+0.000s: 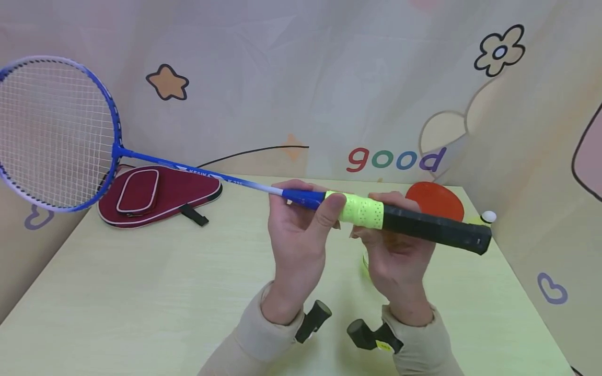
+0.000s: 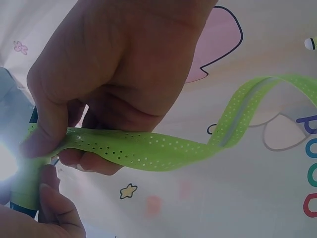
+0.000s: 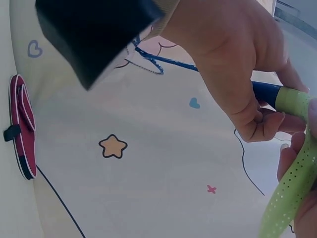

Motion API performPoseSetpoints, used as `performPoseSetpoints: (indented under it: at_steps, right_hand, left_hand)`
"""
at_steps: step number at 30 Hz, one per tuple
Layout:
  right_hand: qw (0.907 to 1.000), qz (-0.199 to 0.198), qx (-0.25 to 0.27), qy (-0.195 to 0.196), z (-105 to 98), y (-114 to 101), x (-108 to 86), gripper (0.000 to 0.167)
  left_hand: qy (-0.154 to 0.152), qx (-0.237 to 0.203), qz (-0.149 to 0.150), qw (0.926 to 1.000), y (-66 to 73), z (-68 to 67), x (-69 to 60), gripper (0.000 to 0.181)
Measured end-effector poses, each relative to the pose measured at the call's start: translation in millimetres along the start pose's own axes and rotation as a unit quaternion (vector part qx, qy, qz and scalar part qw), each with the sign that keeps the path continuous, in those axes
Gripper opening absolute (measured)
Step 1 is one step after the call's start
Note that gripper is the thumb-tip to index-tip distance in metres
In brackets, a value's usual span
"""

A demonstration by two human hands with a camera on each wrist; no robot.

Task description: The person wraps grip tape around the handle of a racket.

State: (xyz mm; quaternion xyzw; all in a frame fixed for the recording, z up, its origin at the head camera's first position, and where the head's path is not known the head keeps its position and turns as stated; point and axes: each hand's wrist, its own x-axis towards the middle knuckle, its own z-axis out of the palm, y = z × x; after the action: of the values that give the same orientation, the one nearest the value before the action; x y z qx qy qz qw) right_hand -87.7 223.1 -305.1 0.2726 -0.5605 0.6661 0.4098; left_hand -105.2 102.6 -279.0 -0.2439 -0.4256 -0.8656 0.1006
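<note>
A blue-and-white badminton racket point(image 1: 254, 185) crosses the head view, strings at the left, black handle point(image 1: 423, 227) at the right. Perforated green tape point(image 1: 361, 210) wraps the grip's upper part. The left hand point(image 1: 298, 245) point(image 3: 233, 64) grips the racket around the blue cone point(image 1: 304, 198) and the tape's edge, thumb in front. Beside it, the right hand point(image 1: 400, 256) point(image 2: 119, 64) pinches the tape where it leaves the handle, its fingers partly behind the grip. In the left wrist view, a loose length of tape point(image 2: 158, 152) trails away, twisted.
A dark red case point(image 1: 164, 196) with a black strap lies at the table's back left. An orange-red round object point(image 1: 435, 201) and a small white ball-shaped object point(image 1: 489, 216) are at the back right, partly behind the handle. A patterned cloth point(image 1: 282, 78) hangs behind the table.
</note>
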Motion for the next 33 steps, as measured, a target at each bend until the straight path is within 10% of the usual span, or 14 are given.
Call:
performPoseSetpoints:
  at_steps: [11,23,33]
  right_hand:
    - [0.9993,0.034,-0.015,-0.003,2.4,-6.0,1.2,0.045]
    - [0.9982,0.042,-0.009,-0.041,-1.0,-8.8,3.9,0.048]
    - [0.9995,0.013,-0.023,0.015,0.3,-1.8,1.7,0.049]
  left_hand:
    - [-0.079,-0.062,0.053,0.9936,-0.6,0.3,1.5,0.046]
    - [-0.051,-0.037,0.035,0.9974,2.2,-0.5,1.6,0.048]
    - [-0.021,-0.018,0.024,0.9993,0.3,-0.1,1.0,0.051]
